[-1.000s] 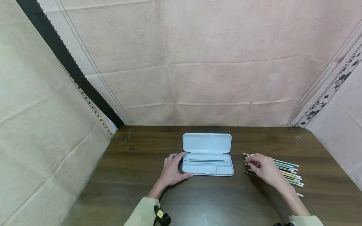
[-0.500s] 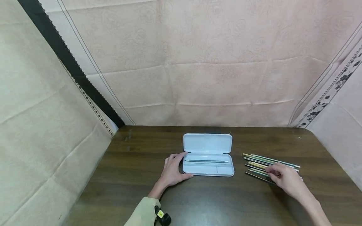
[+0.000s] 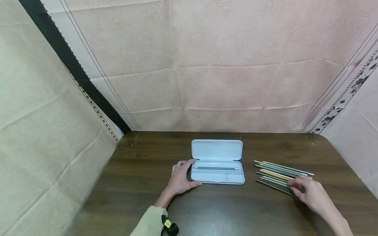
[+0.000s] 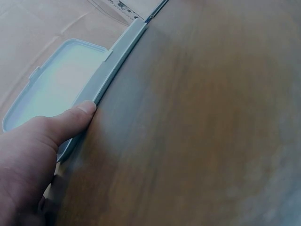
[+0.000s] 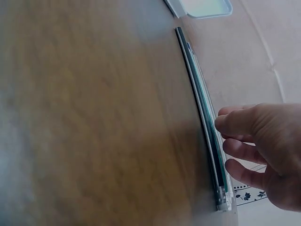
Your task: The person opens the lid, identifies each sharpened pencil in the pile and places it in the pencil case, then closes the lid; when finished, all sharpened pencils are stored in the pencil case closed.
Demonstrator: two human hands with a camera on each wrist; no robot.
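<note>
A pale blue pencil case [image 3: 234, 177] lies with its lid [image 3: 217, 149] raised, a slim pencil [image 3: 217, 168] in its rear compartment. My left hand [image 3: 180, 178] grips the case's left end, thumb at the front edge and fingers at the back corner. In the left wrist view the thumb [image 4: 77, 117] presses the case's front side. Several pencils [image 3: 273, 175] in yellow, green, blue and black lie side by side to the right of the case. My right hand [image 3: 311, 193] is over their right ends, fingers loosely bent. In the right wrist view its fingertips [image 5: 228, 123] are close beside the pencils, which partly hide behind them.
The brown wooden table [image 3: 153, 154] ends at the back against a pale hanging cloth [image 3: 224, 82]. More cloth [image 3: 53, 157] hangs along the left side. A black wrist strap with a small device [image 3: 169, 226] is on my left wrist.
My right hand has moved right and toward me along the pencils, from their left ends to their right ends, uncovering more of them. My left hand and the case have stayed in place.
</note>
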